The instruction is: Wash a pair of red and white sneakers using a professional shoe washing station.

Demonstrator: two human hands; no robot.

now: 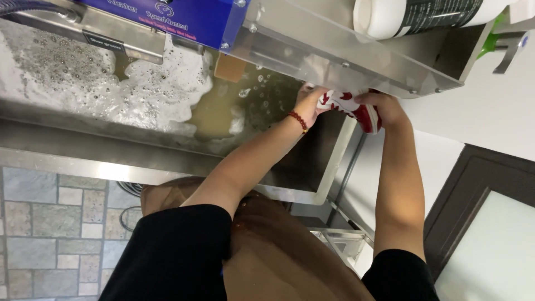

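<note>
A red and white shoe (352, 107) is held at the right end of a steel wash basin (167, 173), partly tucked under the machine housing above it. My left hand (308, 104) grips the shoe's white end; a red bead bracelet (298, 120) circles that wrist. My right hand (383, 107) clasps the shoe's red end from the other side. Murky brownish water (223, 108) with thick white foam (111, 83) fills the basin to the left of the shoe.
A clear-sided metal housing (356, 61) with a blue control panel (167, 17) overhangs the basin. A white container (390, 17) lies on top. A dark-framed door (479, 223) stands at the right, stone-tile floor (50, 223) at the lower left.
</note>
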